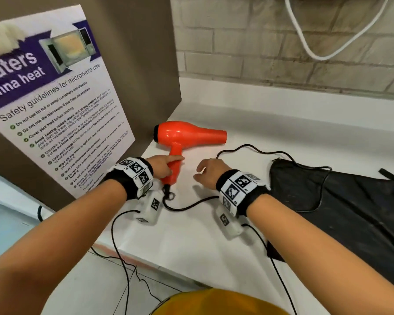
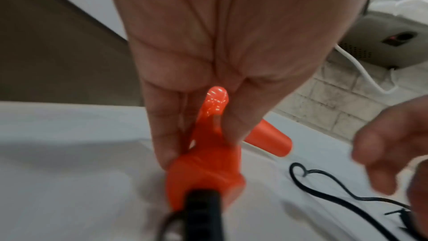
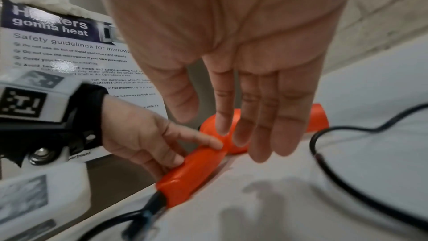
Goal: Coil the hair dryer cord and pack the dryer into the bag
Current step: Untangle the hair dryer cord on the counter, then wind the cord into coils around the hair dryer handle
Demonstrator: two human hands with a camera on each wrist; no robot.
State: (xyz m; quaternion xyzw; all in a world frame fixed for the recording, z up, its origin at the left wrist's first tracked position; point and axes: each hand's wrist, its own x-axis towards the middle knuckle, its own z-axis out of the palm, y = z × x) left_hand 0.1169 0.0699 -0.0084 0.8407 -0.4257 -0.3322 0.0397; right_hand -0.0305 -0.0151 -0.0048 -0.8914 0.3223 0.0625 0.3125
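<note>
An orange hair dryer point(image 1: 189, 135) lies on its side on the white counter point(image 1: 214, 235), nozzle pointing right. My left hand point(image 1: 172, 165) grips its handle, thumb laid along the top; the left wrist view shows my fingers point(image 2: 166, 131) straddling the handle point(image 2: 208, 168). My right hand point(image 1: 199, 172) hovers open just right of the handle, fingers straight point(image 3: 243, 98), holding nothing. The black cord point(image 1: 184, 208) leaves the handle base, passes under my right wrist and runs loosely over the flat black bag point(image 1: 350, 212) at the right. The plug is not visible.
A microwave safety poster point(image 1: 55, 98) on a brown panel stands close to the dryer's left. A brick wall point(image 1: 282, 53) runs behind, with a white cable point(image 1: 316, 55) hanging on it. Thin black wires point(image 1: 121, 258) trail from my wrists over the counter's front edge.
</note>
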